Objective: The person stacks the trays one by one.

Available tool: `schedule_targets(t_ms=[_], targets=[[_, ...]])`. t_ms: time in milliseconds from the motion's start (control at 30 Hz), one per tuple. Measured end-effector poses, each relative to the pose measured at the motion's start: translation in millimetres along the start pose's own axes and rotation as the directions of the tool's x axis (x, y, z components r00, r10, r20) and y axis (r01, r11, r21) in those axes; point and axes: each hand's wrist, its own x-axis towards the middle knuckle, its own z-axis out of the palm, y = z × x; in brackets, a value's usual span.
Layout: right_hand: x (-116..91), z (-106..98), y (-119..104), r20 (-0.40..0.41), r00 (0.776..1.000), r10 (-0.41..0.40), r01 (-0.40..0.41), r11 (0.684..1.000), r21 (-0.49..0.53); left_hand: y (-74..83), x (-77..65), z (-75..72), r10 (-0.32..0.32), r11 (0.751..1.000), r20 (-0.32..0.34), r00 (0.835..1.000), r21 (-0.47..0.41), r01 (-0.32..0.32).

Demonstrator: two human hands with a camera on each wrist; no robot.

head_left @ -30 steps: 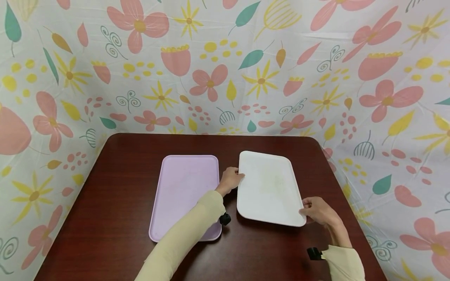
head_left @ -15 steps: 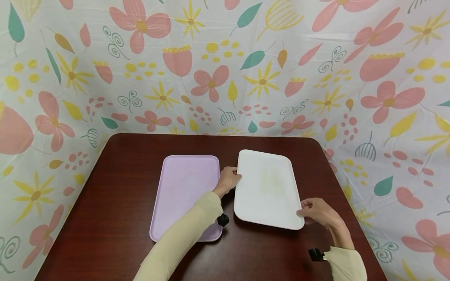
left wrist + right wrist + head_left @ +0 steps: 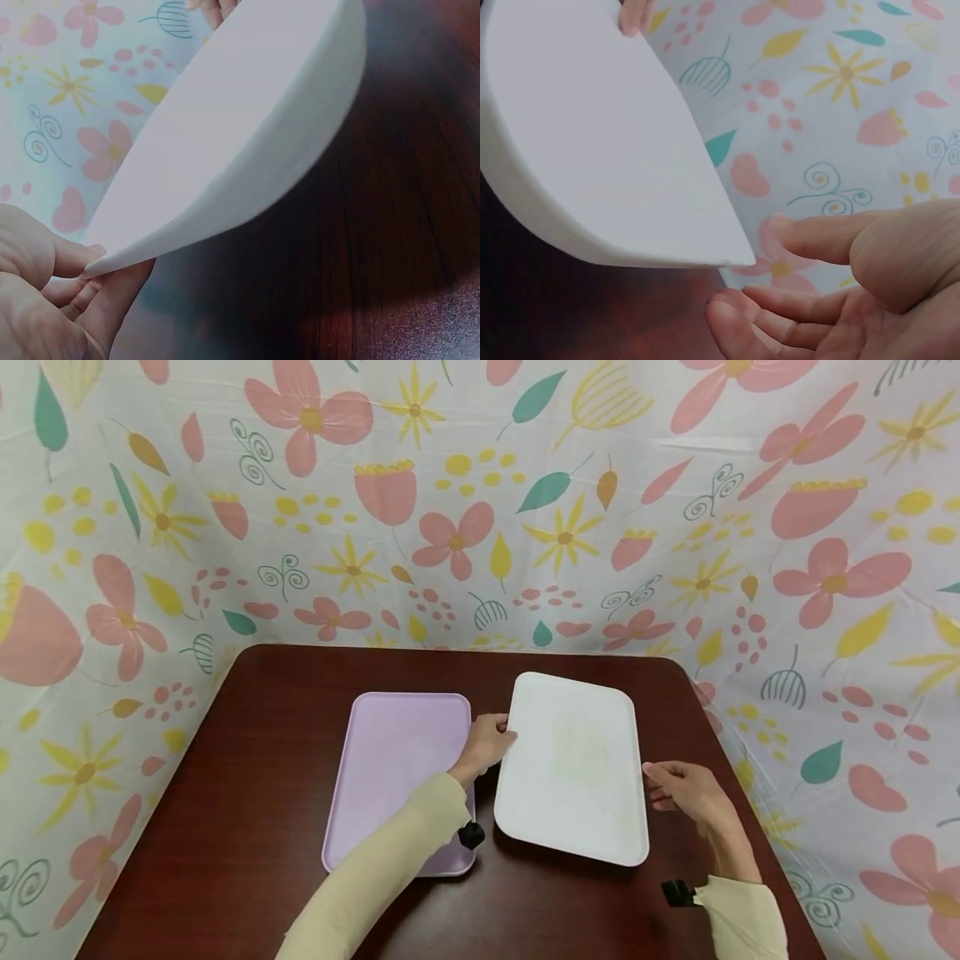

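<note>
A white rectangular tray (image 3: 573, 768) is held tilted above the right half of the table in the head view. My left hand (image 3: 486, 745) pinches its left edge; the left wrist view shows the thumb on top and the fingers beneath the tray's rim (image 3: 180, 221). Beside the right edge is my right hand (image 3: 686, 789). In the right wrist view, that hand's thumb and fingers (image 3: 817, 232) are apart, with a gap between them and the tray's edge (image 3: 727, 262). A lilac tray (image 3: 405, 760) lies flat on the table, partly covered by my left forearm.
The dark reddish-brown table (image 3: 225, 802) has rounded far corners. A white cloth with printed flowers (image 3: 450, 527) hangs behind it and along both sides. A black wrist camera (image 3: 471, 835) sits under the left sleeve, another black camera (image 3: 678, 893) by the right sleeve.
My right hand has released the white tray's right edge and moved slightly up along it. The tray has turned a little, its near edge coming closer. My left hand keeps its pinch.
</note>
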Motion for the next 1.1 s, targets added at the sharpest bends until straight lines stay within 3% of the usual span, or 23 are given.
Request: schedule_targets(t_ms=[333, 567, 867, 1100], targets=[[11, 8, -2, -0.045, 0.998, -0.045, 0.049, 0.996, 0.073, 1.0, -7.3, -8.6, 0.049, 0.997, -0.02, 0.999, -0.066, -0.051], [19, 17, -3, -0.014, 0.998, -0.054, 0.055, 0.99, 0.127, -1.2, -13.4, -16.7, 0.076, 0.995, -0.041, 0.996, -0.055, -0.078], [23, 30, -7, -0.027, 0.997, -0.074, 0.076, 0.993, 0.087, -4.9, -22.3, -28.3, 0.09, 0.994, -0.044, 0.995, -0.064, -0.093], [23, 40, -13, -0.025, 0.997, -0.077, 0.078, 0.993, 0.088, -4.8, -33.6, -45.3, 0.074, 0.994, -0.009, 0.997, -0.086, -0.075]])
